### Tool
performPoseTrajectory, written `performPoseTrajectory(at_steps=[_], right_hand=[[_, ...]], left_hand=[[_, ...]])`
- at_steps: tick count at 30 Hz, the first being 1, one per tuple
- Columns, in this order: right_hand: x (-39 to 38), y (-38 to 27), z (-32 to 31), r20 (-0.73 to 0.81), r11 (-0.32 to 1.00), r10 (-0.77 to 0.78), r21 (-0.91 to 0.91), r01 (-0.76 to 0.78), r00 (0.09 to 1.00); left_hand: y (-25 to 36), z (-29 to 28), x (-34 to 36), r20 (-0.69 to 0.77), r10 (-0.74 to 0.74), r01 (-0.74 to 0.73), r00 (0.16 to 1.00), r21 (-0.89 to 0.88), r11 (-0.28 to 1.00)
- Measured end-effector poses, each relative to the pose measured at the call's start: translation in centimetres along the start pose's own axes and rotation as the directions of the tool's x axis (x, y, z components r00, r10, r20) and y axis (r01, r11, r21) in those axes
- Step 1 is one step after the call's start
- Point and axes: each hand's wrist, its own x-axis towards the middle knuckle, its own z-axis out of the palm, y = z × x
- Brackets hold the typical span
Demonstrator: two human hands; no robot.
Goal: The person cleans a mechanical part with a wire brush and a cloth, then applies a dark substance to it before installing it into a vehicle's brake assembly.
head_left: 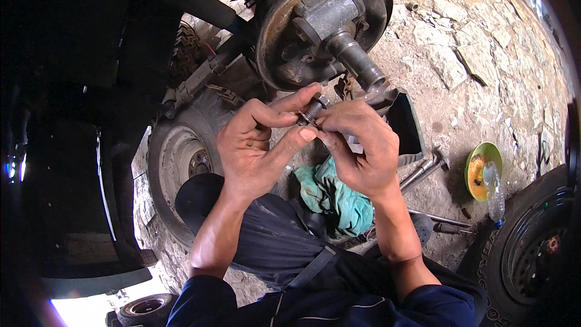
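A dark threaded bolt (313,111) with a hex head is held up in front of me, tilted, its head toward the upper right. My left hand (257,139) grips it between thumb and fingers. From the other side, my right hand (362,142) pinches at the lower part of the bolt; whether a small ring or nut sits under those fingertips I cannot make out. Just beyond my hands is a wheel hub assembly with a round backing plate (275,54) and a bare metal spindle (357,60) pointing toward the lower right.
Below my hands lies a green cloth (342,200). An open dark box (407,126) and a hammer (440,158) are to the right, near a green bowl (491,152) and a plastic bottle (495,197). Tyres stand left (158,163) and right (491,260); the dark vehicle body fills the left.
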Motion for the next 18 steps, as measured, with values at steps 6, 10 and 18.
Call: performPoseTrajectory(at_steps=[6,10,18], right_hand=[[-0.05,0.25,-0.50,0.026,0.997,-0.014,0.082,0.012,1.000],[-0.18,0.40,-0.68,0.050,0.991,0.003,0.136,-0.010,0.999],[-0.20,0.40,-0.64,0.069,0.973,0.052,0.221,-0.066,0.996]], left_hand=[[-0.10,-0.52,0.30,0.102,0.008,0.001,0.995,-0.090,0.996],[0.04,-0.73,0.47,0.135,0.009,0.003,0.991,-0.086,0.996],[0.09,-0.41,0.46,0.121,0.119,-0.115,0.985,-0.039,0.993]])
